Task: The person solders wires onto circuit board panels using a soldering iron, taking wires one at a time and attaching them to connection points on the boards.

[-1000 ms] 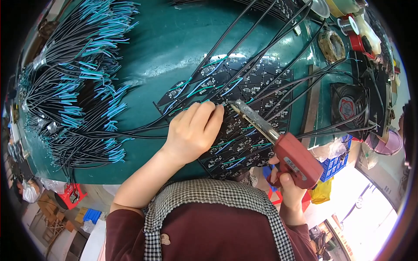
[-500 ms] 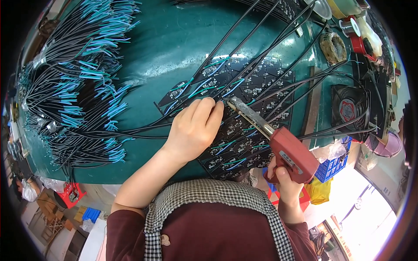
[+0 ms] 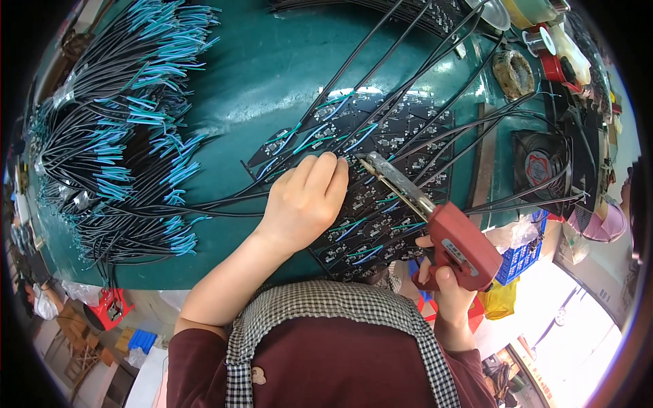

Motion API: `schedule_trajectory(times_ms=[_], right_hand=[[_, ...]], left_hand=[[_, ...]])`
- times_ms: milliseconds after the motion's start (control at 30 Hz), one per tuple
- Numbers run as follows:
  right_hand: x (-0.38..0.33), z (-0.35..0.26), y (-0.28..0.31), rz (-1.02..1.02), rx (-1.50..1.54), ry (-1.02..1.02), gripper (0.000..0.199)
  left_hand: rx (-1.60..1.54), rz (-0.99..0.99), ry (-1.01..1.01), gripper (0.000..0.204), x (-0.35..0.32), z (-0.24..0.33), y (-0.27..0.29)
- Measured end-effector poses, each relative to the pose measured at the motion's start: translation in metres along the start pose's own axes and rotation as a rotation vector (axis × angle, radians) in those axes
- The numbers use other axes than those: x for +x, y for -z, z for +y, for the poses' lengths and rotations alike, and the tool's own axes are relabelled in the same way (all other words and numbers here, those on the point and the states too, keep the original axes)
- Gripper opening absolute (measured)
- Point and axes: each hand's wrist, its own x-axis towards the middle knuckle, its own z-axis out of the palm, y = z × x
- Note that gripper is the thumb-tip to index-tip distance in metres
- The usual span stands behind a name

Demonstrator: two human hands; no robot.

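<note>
My left hand (image 3: 306,197) is closed over a panel of black circuit boards (image 3: 411,122), its fingers bent and pressed together. A black cable (image 3: 235,205) runs from the left under this hand toward the fingertips, which are hidden. My right hand (image 3: 449,289) grips the handle of a red soldering gun (image 3: 466,248). The gun's metal tip points up and left, just right of my left fingertips, over the boards. Blue and green wire ends (image 3: 360,138) lie across several boards, with their black cables stretching away to the far side and the right.
Bundles of black cables with blue and green ends (image 3: 156,115) cover the left of the green table (image 3: 252,61). On the right are a fan (image 3: 541,163), a tape-like ring (image 3: 513,75), a solder spool (image 3: 539,42) and a metal bar (image 3: 484,156). More boards (image 3: 408,17) lie at the far edge.
The soldering gun has shifted slightly right and down, so its tip sits a little farther from my left fingertips. My left hand has hardly moved.
</note>
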Motion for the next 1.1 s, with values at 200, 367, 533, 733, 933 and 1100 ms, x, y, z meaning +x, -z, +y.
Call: schedule_trajectory(times_ms=[200,367,533,733,933,1100], right_hand=[[-0.004,-0.001,-0.002,0.027,-0.023,-0.017,0.050],[-0.008,-0.007,-0.005,0.095,-0.010,-0.108,0.043],[-0.013,-0.001,0.004,0.101,-0.097,-0.104,0.042],[-0.011,-0.007,0.001,0.107,-0.267,-0.064,0.043],[-0.006,-0.018,-0.008,0.104,-0.146,-0.079,0.047],[-0.005,-0.016,-0.012,0.099,-0.012,0.031,0.052]], left_hand=[[0.066,0.019,-0.037,0.027,0.000,0.003,0.003],[0.093,0.018,-0.078,0.026,-0.001,0.003,0.003],[0.051,-0.007,-0.089,0.025,-0.001,0.003,0.001],[0.028,-0.010,-0.119,0.025,-0.001,0.002,-0.001],[0.027,-0.014,-0.139,0.026,0.001,0.000,-0.001],[0.028,-0.091,-0.109,0.027,-0.005,-0.001,0.007]])
